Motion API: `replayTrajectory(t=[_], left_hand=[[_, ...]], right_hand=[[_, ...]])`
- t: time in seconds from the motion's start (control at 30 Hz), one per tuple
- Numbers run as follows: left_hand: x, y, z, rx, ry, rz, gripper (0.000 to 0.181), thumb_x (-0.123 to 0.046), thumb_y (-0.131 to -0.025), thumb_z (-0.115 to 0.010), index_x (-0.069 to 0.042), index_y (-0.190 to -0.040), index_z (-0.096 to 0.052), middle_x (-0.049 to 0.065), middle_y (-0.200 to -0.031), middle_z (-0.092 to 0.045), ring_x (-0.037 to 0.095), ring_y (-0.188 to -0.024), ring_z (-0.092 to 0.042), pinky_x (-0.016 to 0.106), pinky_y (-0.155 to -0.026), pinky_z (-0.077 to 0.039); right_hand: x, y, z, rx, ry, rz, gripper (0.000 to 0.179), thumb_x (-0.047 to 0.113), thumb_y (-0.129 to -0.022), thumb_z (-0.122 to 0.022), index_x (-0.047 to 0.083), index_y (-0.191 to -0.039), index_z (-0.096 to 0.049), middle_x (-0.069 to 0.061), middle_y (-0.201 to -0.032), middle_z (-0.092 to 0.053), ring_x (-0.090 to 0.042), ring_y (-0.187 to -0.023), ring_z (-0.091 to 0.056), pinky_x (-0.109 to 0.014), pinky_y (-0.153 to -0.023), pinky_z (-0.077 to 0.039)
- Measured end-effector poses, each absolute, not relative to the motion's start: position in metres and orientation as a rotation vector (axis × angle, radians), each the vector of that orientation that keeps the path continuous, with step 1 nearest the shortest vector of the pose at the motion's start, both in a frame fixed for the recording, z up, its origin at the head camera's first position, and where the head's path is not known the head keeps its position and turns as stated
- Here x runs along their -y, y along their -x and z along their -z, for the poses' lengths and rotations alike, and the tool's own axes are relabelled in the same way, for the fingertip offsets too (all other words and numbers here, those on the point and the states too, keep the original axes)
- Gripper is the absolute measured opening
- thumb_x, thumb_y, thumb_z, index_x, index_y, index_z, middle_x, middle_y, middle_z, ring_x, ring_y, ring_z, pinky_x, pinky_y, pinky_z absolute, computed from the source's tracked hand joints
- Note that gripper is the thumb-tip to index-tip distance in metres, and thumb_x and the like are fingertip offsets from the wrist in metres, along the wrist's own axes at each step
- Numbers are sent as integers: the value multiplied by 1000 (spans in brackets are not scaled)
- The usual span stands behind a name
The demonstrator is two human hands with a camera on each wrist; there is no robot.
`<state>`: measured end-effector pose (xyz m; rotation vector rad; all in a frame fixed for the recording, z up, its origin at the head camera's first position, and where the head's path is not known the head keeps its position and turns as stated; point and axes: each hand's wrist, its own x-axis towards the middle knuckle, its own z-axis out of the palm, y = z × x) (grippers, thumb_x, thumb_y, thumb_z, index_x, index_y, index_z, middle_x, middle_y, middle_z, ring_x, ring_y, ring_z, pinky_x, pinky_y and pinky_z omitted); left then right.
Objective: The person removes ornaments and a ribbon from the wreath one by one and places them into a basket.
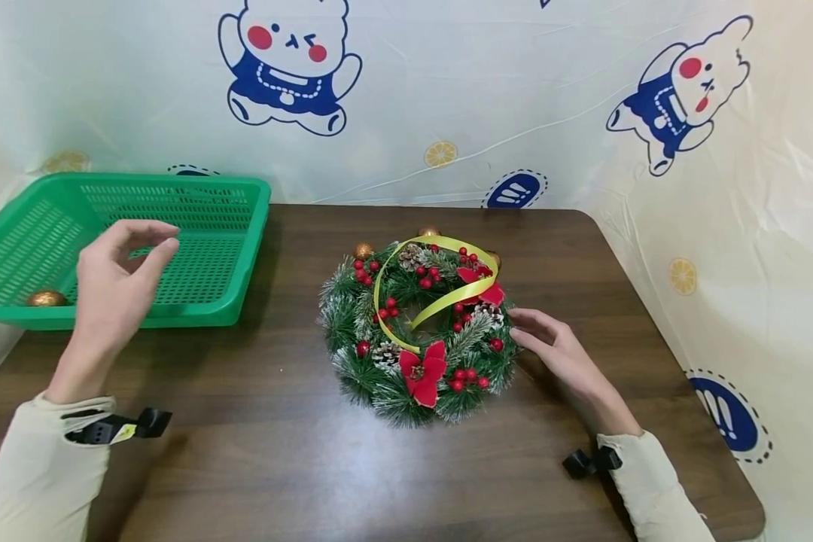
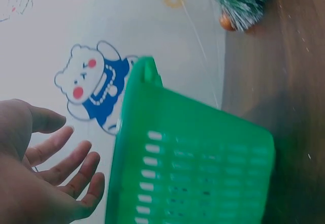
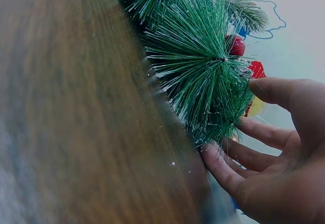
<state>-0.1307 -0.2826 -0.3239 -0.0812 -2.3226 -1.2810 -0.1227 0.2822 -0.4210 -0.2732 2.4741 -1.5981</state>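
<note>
A green wreath point(image 1: 359, 376) with frosted needles, red berries, pinecones and red flowers lies on the table. A yellow ribbon point(image 1: 440, 301) loops over its middle. At the wreath's right edge is my right hand point(image 1: 562, 354); in the right wrist view its thumb and fingertips point(image 3: 212, 153) touch the needles, with some fingers partly behind them. Over the green basket point(image 1: 240, 263) hovers my left hand point(image 1: 118, 278), fingers loosely bent with nothing between them. Inside the basket lies a golden ball point(image 1: 46, 298), near its front left corner. Golden balls point(image 1: 363, 251) also sit along the wreath's far edge.
The brown wooden table point(image 1: 312, 482) has a rounded far right corner. Behind it and to the right hangs a pale sheet point(image 1: 406, 90) printed with cartoon bears and orange slices. The basket stands at the far left, against the sheet.
</note>
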Motion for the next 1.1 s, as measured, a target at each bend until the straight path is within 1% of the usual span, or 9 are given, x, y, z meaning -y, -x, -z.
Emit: replayTrajectory(t=[0.1,0.2,0.37,0.5,0.77,1.1], left_hand=[[274,132,318,2314,124,1281,28,-19,-100,-61,-6,-123,-66,-5,-118,-62,4,-108,-55,15,-91,-43],[267,134,314,2314,153,1278,27,-20,-100,-61,-6,-123,-66,-4,-117,-63,5,-108,-55,17,-91,-42],[259,137,310,2324,175,1273,27,-20,-100,-61,-6,-123,-66,-7,-117,-63,3,-107,-56,18,-92,-42],[252,140,307,2327,198,1279,27,-18,-99,-62,-4,-122,-65,-7,-116,-63,2,-106,-57,18,-89,-42],[232,150,300,2366,234,1279,27,-20,-99,-62,-6,-122,-65,0,-119,-63,3,-105,-57,18,-89,-43],[214,159,295,2397,263,1288,31,-25,-99,-62,-7,-125,-64,1,-121,-63,4,-105,-56,20,-89,-43]], right_hand=[[-282,122,421,-2471,272,1605,46,34,-99,-63,14,-140,-54,-7,-141,-54,-24,-128,-51,-16,-96,-45],[-282,122,420,-2473,277,1602,47,34,-100,-62,14,-141,-54,-7,-141,-54,-24,-129,-51,-17,-97,-45],[-281,123,420,-2477,293,1596,46,32,-100,-61,12,-141,-54,-10,-142,-54,-27,-129,-51,-17,-97,-45],[-282,122,420,-2473,282,1589,45,32,-100,-61,13,-141,-54,-9,-142,-54,-26,-130,-50,-15,-96,-44],[-282,121,421,-2471,277,1605,45,33,-99,-62,14,-140,-55,-7,-141,-55,-24,-128,-52,-17,-96,-46],[-283,123,422,-2479,282,1592,44,32,-100,-62,14,-139,-55,-8,-140,-55,-25,-127,-52,-18,-95,-46]])
